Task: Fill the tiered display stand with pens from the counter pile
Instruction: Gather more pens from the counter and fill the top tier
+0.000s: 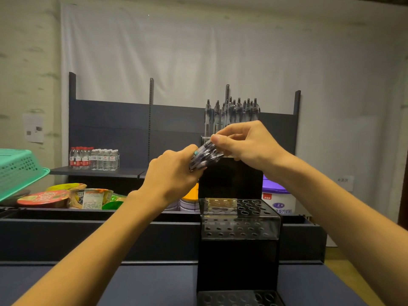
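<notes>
My right thumb and forefinger [217, 138] pinch the upper end of one pen in the bundle of pens [204, 156], while my left hand [174, 171] is curled round the bundle's lower end, holding the rest together. The bundle's long axis slants from my left fist up and to the right, into my right hand [247, 140], so the pen would draw out along that line, up and rightwards. My right hand is the nearer one to the stand's top tier, which lies just behind and below it, where a row of pens [231, 111] already stands upright. The tiered display stand [237, 250] steps down towards me, and its middle and bottom tiers show open holes. I judge the freed pen must be turned upright before it goes into a hole.
</notes>
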`<state>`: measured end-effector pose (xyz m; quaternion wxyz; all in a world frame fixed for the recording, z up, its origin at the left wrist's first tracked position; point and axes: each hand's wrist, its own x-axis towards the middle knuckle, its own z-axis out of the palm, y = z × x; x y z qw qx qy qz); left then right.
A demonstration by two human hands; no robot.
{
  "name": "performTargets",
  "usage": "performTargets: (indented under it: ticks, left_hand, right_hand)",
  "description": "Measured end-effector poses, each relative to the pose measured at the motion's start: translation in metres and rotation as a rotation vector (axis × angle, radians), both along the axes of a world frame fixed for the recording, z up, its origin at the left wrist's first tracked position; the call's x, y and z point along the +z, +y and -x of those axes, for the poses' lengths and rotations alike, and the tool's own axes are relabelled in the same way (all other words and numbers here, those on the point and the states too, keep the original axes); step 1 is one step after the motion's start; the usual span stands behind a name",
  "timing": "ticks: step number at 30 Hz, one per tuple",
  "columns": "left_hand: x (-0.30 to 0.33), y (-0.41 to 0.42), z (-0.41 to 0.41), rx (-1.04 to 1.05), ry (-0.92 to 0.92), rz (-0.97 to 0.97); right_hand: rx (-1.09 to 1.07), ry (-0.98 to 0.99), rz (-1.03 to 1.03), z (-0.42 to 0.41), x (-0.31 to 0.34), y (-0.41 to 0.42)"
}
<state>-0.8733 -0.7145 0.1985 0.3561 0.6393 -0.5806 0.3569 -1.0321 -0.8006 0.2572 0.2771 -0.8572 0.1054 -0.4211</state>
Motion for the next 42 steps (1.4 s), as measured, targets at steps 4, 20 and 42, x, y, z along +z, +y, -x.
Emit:
performTargets:
  ticks: [4,20,42]
  left_hand:
    - [0.001,0.000,0.001,0.017,-0.004,0.004]
    - [0.003,0.007,-0.006,0.016,-0.009,-0.022]
    - [0.007,0.007,-0.013,0.046,-0.130,-0.035]
  right_hand:
    - [0.007,-0.049,-0.010,-0.003,-0.004,-0.001]
    - [-0.040,-0.319,-0.183,-0.008,0.008,-0.003]
    - [-0.576,-0.614,0.287,-0.015,0.065,-0.026]
